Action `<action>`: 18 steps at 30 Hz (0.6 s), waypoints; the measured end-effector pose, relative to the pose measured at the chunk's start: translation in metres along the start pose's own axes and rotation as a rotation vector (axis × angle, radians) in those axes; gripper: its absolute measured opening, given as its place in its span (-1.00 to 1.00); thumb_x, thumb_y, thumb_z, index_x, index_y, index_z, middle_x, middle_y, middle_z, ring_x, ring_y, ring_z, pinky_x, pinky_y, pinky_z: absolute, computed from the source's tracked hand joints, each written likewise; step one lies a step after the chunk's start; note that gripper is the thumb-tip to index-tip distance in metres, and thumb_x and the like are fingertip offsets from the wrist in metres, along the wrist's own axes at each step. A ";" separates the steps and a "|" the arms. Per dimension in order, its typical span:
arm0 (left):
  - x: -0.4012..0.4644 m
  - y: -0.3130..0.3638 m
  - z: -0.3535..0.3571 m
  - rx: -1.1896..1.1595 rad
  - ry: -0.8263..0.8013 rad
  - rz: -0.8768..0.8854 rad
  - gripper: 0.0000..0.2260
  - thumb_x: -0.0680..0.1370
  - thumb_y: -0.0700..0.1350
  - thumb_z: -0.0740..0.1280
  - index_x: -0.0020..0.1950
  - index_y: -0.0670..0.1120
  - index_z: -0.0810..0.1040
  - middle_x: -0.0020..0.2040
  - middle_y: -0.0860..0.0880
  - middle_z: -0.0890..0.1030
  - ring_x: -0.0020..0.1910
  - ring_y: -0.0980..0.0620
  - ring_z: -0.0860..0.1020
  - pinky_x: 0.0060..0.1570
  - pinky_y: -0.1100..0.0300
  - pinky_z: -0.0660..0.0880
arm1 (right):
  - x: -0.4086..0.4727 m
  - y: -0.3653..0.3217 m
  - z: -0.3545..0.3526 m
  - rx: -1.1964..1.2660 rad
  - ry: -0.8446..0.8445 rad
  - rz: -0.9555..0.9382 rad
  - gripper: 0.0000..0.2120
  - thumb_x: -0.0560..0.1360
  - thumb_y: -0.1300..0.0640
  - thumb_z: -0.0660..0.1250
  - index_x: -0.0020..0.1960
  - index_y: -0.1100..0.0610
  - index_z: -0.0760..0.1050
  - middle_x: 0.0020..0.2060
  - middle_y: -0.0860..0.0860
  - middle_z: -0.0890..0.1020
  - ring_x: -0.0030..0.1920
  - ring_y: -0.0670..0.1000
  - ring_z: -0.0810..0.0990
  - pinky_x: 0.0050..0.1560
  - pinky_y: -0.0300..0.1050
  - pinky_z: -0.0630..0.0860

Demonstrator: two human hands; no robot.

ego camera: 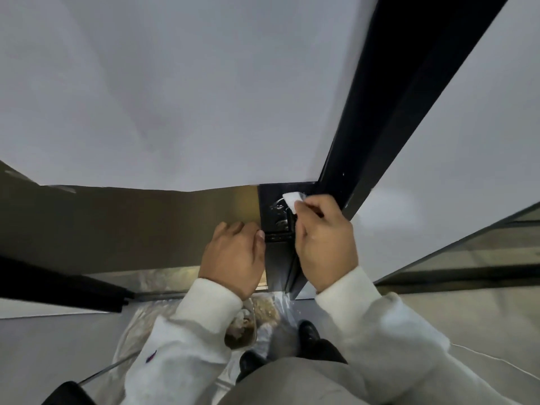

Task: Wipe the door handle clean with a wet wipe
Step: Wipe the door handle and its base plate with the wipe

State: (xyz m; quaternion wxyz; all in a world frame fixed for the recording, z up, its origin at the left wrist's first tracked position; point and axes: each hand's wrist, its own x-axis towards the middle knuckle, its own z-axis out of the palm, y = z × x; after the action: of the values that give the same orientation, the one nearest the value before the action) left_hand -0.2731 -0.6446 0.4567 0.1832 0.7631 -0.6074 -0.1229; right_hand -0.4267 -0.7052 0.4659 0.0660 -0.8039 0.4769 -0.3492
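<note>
A black door edge [277,258] with a black lock plate stands in front of me. The dark handle [280,211] on that plate is partly hidden behind my fingers. My right hand [324,241] pinches a small white wet wipe [293,200] and presses it against the upper part of the handle. My left hand [233,255] rests flat against the brown panel [146,226] beside the door edge, its thumb touching the black plate, and it holds nothing.
A tall black door frame [409,92] rises to the upper right between pale walls. On the floor below lie crinkled clear plastic sheeting [140,325] and a container of food scraps [242,328]. My black shoes [306,331] stand by the threshold.
</note>
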 end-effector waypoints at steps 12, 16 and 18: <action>0.001 0.002 -0.004 0.042 -0.034 0.004 -0.62 0.56 0.10 -0.10 -0.08 -0.01 0.46 -0.16 -0.01 0.54 -0.12 -0.06 0.38 -0.16 0.02 0.43 | 0.010 -0.014 0.030 -0.068 -0.132 -0.072 -0.83 0.38 0.39 0.46 -0.02 0.31 0.63 -0.09 0.15 0.54 -0.11 0.17 0.54 -0.33 0.02 0.60; 0.001 -0.002 -0.005 0.029 -0.047 0.026 -0.64 0.58 0.10 -0.09 -0.06 0.02 0.46 -0.16 0.04 0.51 -0.10 -0.02 0.38 -0.16 0.06 0.38 | 0.006 -0.006 0.024 -0.041 -0.075 -0.009 -0.82 0.36 0.43 0.43 -0.05 0.29 0.64 -0.16 0.16 0.54 -0.21 0.18 0.55 -0.34 0.05 0.60; -0.001 -0.003 -0.005 0.021 -0.028 0.026 -0.65 0.59 0.10 -0.06 -0.05 0.02 0.48 -0.15 0.04 0.53 -0.09 -0.03 0.40 -0.16 0.05 0.40 | -0.004 0.004 0.015 0.013 0.049 0.054 -0.87 0.43 0.41 0.40 -0.06 0.27 0.65 -0.19 0.16 0.55 -0.31 0.16 0.55 -0.33 0.00 0.58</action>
State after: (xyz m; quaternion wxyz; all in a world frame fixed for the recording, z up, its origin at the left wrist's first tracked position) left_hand -0.2692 -0.6428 0.4597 0.1684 0.7552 -0.6211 -0.1247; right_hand -0.4214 -0.7076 0.4513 0.0691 -0.7814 0.4977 -0.3701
